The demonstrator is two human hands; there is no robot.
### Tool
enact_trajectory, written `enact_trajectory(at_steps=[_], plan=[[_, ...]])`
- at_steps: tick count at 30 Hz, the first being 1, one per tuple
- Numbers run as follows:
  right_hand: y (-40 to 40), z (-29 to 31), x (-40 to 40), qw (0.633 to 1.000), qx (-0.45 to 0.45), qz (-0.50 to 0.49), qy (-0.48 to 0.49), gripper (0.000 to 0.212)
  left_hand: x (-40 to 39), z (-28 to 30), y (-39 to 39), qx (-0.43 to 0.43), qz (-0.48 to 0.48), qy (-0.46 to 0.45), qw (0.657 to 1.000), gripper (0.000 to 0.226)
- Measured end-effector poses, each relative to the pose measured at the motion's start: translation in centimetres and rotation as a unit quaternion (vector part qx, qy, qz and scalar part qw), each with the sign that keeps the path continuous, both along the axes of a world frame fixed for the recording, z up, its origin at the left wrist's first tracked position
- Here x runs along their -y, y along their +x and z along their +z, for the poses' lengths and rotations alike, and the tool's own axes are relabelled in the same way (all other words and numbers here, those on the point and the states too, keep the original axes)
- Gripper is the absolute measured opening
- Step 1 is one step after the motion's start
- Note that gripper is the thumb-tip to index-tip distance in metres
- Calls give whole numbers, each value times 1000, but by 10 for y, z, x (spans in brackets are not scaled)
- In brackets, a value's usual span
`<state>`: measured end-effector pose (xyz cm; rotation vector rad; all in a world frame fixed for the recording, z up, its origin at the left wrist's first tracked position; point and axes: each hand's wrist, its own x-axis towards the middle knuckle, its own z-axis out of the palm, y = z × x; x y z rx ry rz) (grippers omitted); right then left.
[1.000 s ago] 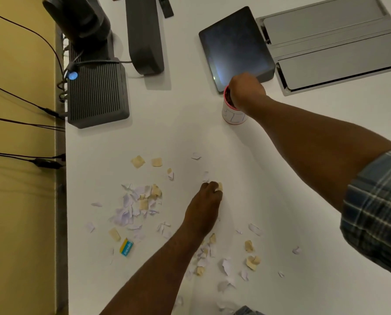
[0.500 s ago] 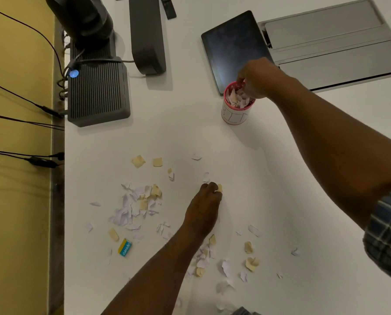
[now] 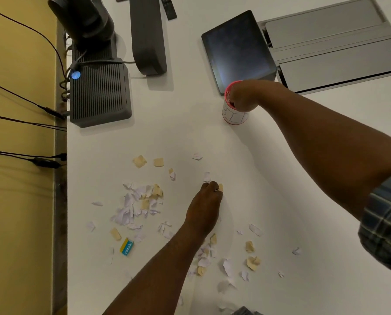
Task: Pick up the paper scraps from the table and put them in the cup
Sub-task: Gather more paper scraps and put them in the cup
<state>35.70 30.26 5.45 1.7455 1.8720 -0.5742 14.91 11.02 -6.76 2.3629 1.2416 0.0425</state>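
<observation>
A white cup (image 3: 234, 117) with a red rim stands on the white table (image 3: 185, 133), in front of a dark tablet. My right hand (image 3: 244, 96) sits on top of the cup with its fingers bunched and pushed down inside; the fingertips are hidden. My left hand (image 3: 204, 208) rests mid-table as a fist, shut on paper scraps, with a yellowish scrap (image 3: 220, 187) poking out at the fingertips. Loose white and yellowish paper scraps lie in a pile (image 3: 140, 201) to its left. More scraps (image 3: 251, 262) lie scattered near the front edge.
A dark tablet (image 3: 237, 48) and a grey recessed panel (image 3: 335, 42) lie behind the cup. A ribbed dark box (image 3: 99, 94), a camera and a dark bar (image 3: 148, 35) stand at the back left, with cables over the left edge. A blue-yellow eraser (image 3: 126, 246) lies among the scraps.
My right hand rose off the cup, showing scraps inside, then came back down into it. My left hand has stayed put.
</observation>
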Motion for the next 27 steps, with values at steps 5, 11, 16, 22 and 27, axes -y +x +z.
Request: enact_trajectory(at_steps=[5,11,16,22,27], plan=[[-2,-3,-3,995,12,-41,89,33,-1,-4,-3,16,-2,10,1000,13],[-27,-13,48,895,-182,-115,390,15,-13,5,-34,109,112,44,987,19],[-55,-61,126,888,-293,-167,312,14,-50,11,-78,182,256,76,946,17],[-80,-94,230,908,-296,-187,231,24,-78,17,-138,152,314,93,933,18],[-66,-98,289,909,-231,-233,257,35,-64,1,-172,89,307,102,942,18]])
